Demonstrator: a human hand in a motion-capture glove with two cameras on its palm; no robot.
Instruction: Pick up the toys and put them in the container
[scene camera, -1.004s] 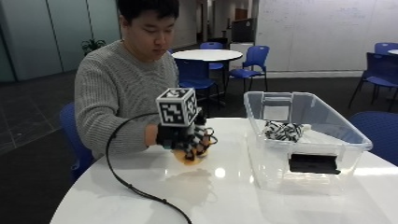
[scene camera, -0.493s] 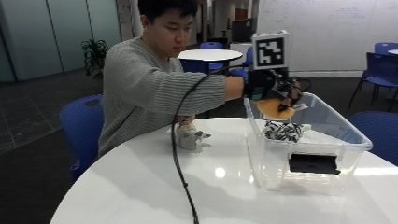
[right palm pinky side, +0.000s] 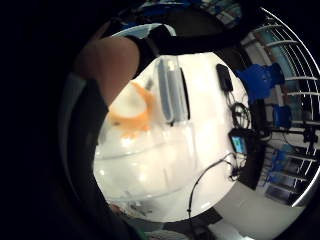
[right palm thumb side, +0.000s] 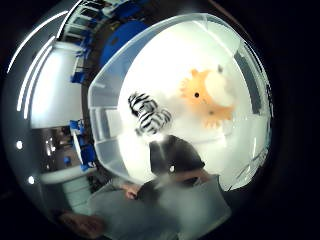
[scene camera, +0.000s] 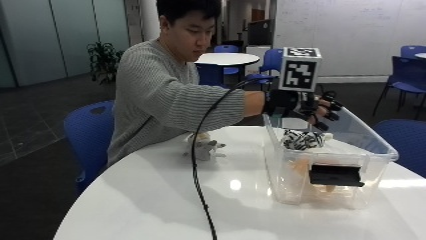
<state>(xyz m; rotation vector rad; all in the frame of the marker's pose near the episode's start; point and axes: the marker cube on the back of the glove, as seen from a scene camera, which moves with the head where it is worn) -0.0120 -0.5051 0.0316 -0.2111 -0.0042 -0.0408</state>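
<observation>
Hovering grip (scene camera: 313, 111) spread | clear plastic container (scene camera: 373, 145) — fuzzy orange toy (right palm thumb side: 207, 97) inside

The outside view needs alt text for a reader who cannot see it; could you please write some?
A seated person's gloved right hand hovers open above a clear plastic container holding a zebra toy and an orange toy. A grey toy lies on the white table.

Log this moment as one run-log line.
right hand: open, over bin | orange toy: in bin, beside zebra | grey toy: on table, under bare hand
</observation>
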